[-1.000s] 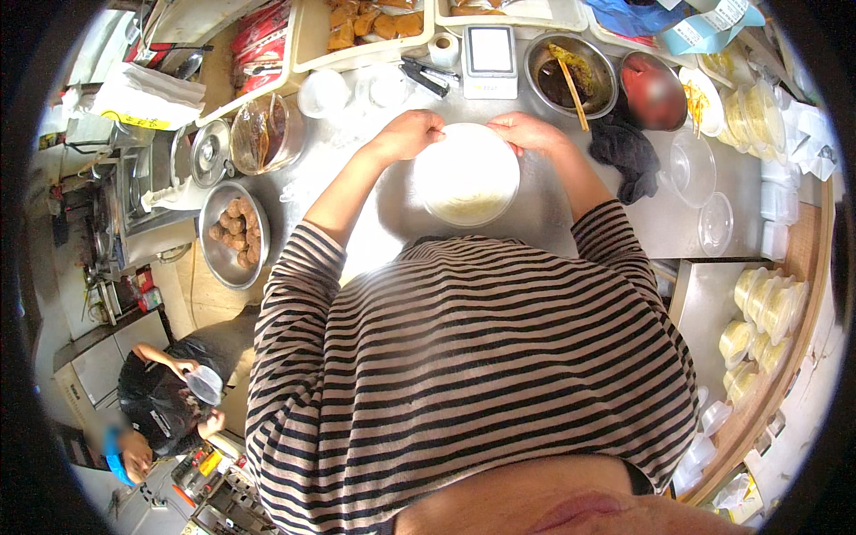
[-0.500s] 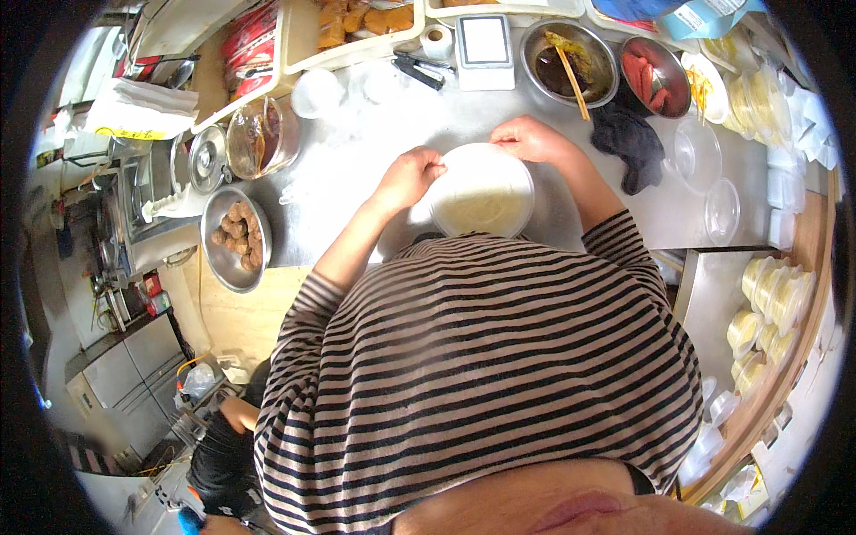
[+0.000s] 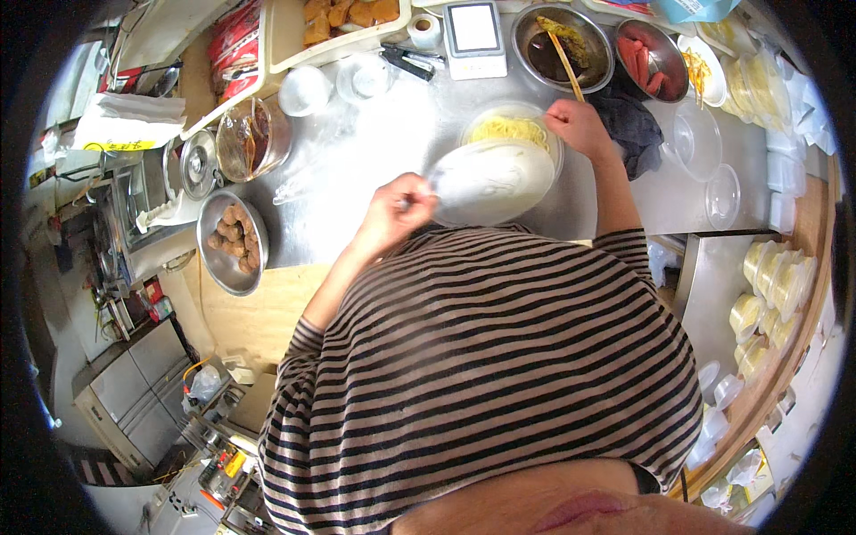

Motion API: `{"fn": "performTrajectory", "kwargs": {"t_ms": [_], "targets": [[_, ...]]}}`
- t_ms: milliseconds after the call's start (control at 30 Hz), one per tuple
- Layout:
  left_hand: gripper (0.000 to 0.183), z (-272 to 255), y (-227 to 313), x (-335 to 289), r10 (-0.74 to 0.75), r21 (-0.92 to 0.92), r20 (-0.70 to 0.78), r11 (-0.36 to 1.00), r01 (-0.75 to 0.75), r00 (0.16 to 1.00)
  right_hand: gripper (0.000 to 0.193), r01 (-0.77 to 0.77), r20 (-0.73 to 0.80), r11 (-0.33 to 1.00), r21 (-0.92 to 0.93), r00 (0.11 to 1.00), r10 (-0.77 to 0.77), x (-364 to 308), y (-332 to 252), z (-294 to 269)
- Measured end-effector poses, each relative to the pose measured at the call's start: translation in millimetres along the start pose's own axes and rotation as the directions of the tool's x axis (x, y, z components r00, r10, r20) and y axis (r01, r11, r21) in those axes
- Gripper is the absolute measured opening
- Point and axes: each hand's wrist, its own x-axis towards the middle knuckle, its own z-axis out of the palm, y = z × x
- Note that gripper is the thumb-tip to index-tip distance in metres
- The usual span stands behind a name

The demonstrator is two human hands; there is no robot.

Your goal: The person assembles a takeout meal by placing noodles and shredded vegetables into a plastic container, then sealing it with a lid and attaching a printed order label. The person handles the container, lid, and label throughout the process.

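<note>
My left hand (image 3: 401, 203) is closed on the edge of a round translucent lid (image 3: 495, 189), which is tilted and partly covers a clear plastic bowl. Yellow noodles (image 3: 508, 131) show in the far part of this bowl, beyond the lid's edge. At the bowl's far right rim, my right hand (image 3: 581, 129) has its fingers bent and pressed on the plastic bowl (image 3: 558, 162). Just past that hand lies a dark cloth (image 3: 631, 134). A pair of chopsticks (image 3: 565, 62) rests in a steel bowl of dark sauce (image 3: 535, 52), reaching toward my right hand.
A steel bowl of brown balls (image 3: 234, 239) and a clear tub (image 3: 254, 138) stand at left. A scale (image 3: 474, 40), a bowl of pink pieces (image 3: 651, 62) and a plate of shreds (image 3: 700, 67) line the back. Clear lids (image 3: 722, 196) lie right, near stacked noodle tubs (image 3: 776, 285).
The lid has come partly off the bowl toward me, exposing the noodles. My right hand has moved right and my left hand slightly nearer me. A person at lower left has left view.
</note>
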Motion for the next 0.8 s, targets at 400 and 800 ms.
{"fn": "performTrajectory", "kwargs": {"t_ms": [400,800], "targets": [[0.026,-32,-7,42,0.358,0.771,-0.037,0.604,-0.202,0.933,0.023,-0.088,-0.223,0.994,-0.064,0.972,0.072,-31,27,-20],[0.034,-433,130,90,0.624,0.621,-0.781,0.779,0.081,-0.010,0.025,-0.060,-0.300,0.995,-0.081,0.953,0.033,-62,-43,-58]]}}
